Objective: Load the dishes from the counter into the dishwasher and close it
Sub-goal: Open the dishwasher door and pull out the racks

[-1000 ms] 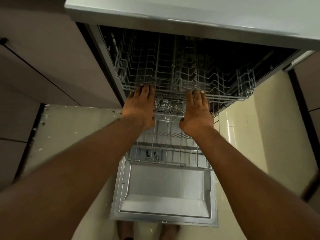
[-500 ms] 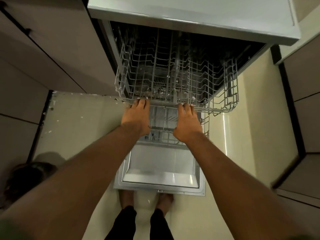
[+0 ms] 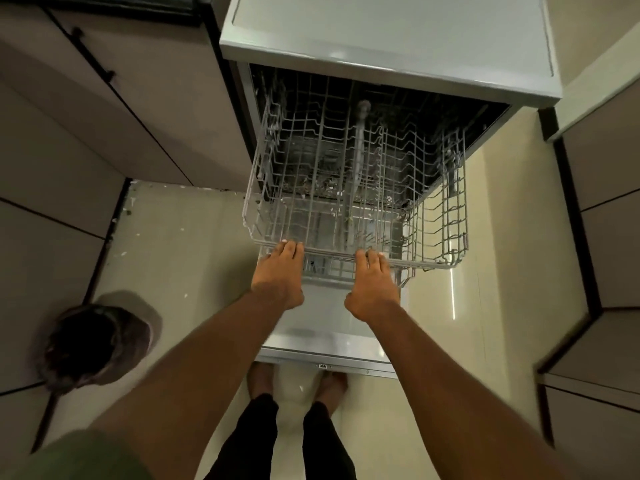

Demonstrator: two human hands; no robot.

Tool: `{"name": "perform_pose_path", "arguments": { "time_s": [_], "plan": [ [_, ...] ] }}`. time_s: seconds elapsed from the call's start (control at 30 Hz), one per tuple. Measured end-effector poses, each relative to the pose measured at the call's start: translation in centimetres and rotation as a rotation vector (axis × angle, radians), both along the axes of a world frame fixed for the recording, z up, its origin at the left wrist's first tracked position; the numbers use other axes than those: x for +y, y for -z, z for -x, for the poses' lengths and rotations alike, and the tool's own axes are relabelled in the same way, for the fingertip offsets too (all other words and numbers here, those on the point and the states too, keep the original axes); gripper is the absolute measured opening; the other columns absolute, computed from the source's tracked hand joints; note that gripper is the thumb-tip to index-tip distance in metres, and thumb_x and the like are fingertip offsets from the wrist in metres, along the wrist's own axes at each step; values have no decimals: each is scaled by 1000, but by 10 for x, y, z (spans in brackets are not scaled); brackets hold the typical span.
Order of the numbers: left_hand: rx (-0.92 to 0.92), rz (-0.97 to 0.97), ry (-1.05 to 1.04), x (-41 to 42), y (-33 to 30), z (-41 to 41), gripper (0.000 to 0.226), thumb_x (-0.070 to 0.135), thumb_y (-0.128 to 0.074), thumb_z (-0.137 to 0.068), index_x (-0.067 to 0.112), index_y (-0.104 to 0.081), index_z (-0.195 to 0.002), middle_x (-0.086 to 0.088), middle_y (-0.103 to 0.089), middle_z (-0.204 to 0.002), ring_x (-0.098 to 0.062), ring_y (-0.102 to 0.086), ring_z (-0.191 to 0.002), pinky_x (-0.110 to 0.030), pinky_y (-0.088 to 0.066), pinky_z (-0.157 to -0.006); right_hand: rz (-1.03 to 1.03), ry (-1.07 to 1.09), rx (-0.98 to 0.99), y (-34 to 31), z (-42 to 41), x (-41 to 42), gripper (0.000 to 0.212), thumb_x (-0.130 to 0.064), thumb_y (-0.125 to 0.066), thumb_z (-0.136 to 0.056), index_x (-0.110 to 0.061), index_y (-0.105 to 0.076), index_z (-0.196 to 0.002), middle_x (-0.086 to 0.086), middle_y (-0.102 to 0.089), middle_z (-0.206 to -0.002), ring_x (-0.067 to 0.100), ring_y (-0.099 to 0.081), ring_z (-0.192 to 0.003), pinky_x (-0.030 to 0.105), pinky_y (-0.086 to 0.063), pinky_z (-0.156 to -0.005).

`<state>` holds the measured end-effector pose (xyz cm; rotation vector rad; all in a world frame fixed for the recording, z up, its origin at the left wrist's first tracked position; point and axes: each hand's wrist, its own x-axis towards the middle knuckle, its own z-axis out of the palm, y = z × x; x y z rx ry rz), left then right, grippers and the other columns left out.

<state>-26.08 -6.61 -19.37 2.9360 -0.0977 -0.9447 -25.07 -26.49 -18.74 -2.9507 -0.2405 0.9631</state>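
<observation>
A person stands barefoot at an open, silver-grey freestanding dishwasher (image 3: 388,43), both bare arms stretched forward and down to its upper grey wire dish rack (image 3: 349,188), which is drawn partway out of the dark tub. The left hand (image 3: 278,275) rests on the rack's front rail near its left corner, fingers laid over the wire; the right hand (image 3: 372,285) meets the same rail nearer the middle, fingers extended along it with the thumb apart. Whether either grip actually curls under the rail cannot be told from this angle, since only the backs of the hands show.

Below the upper rack, a second grey wire lower rack (image 3: 332,271) sits partly out over the lowered stainless-steel dishwasher door (image 3: 325,337), which lies flat and open just in front of the person's feet. No dishes are visible in the racks, though the wire grid blurs toward the back.

Beige flat-fronted kitchen cabinets (image 3: 104,126) flank the machine on the left, with more cabinets on the right. A round dark bin lined with a plastic bag (image 3: 97,344) stands on the pale cream tiled floor (image 3: 180,244) to the person's left, well apart from the door. The counter holding the dishes does not appear in this view.
</observation>
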Motion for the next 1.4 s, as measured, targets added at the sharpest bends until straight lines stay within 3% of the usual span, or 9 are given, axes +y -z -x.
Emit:
{"name": "perform_pose_path", "arguments": {
  "time_s": [0.23,0.43,0.6,0.8,0.93,1.13,1.23,1.4],
  "plan": [
    [42,29,-24,-2,-13,49,96,32,-71,-86,12,-15,-162,-7,-25,-165,-27,-22,-156,-44,-34,-122,-72,87,86,-10,50,-1,100,-23,-66,-96,-10,4,-166,14,0,-174,35,4,-161,43,-12,-131],
    [101,57,-44,-5,-15,85,93,28,-71,-83,14,-21,-160,-7,-27,-165,-26,-27,-154,-43,-38,-119,-67,100,125,-16,88,-4,96,-17,-62,-96,-8,3,-166,16,3,-174,37,7,-161,42,-5,-132],
    [135,78,-38,-10,-19,98,89,24,-70,-83,14,-25,-158,-6,-31,-161,-26,-32,-151,-42,-39,-118,-96,100,161,-23,96,-16,95,-17,-66,-95,-9,-3,-166,14,-2,-174,35,2,-161,43,-12,-131],
    [139,13,-23,-7,-27,108,99,33,-79,-81,12,-21,-159,-7,-29,-162,-27,-32,-151,-43,-39,-118,-125,108,184,-31,106,-10,91,-12,-64,-94,-12,-8,-165,11,-7,-173,32,-4,-161,42,-22,-129],
    [164,33,-32,-6,-34,105,97,30,-73,-85,11,-18,-162,-8,-25,-167,-27,-27,-154,-44,-35,-121,-108,88,201,-32,105,-11,91,-15,-65,-94,-11,-8,-165,12,-7,-172,34,-4,-160,42,-24,-128],
    [233,27,-27,-11,-43,105,96,30,-65,-93,9,-5,-166,-12,-4,-174,-30,-19,-159,-47,-30,-124,-101,36,266,-41,98,-14,86,-20,-64,-95,-10,-14,-164,13,-15,-170,34,-13,-158,42,-25,-127],
    [237,18,-13,-15,-50,101,96,32,-64,-95,10,-3,-166,-15,-7,-174,-32,-17,-159,-48,-25,-126,-123,82,282,-48,94,-10,81,-21,-62,-95,-14,-20,-164,13,-19,-170,34,-20,-157,43,-30,-125],
    [223,83,-88,-25,-68,87,94,32,-63,-97,9,-2,-166,-13,-12,-173,-30,-24,-157,-46,-29,-124,-152,80,246,-55,84,3,82,-25,-60,-98,-18,-16,-167,13,-9,-174,33,-13,-160,44,-26,-127]
  ]
}}
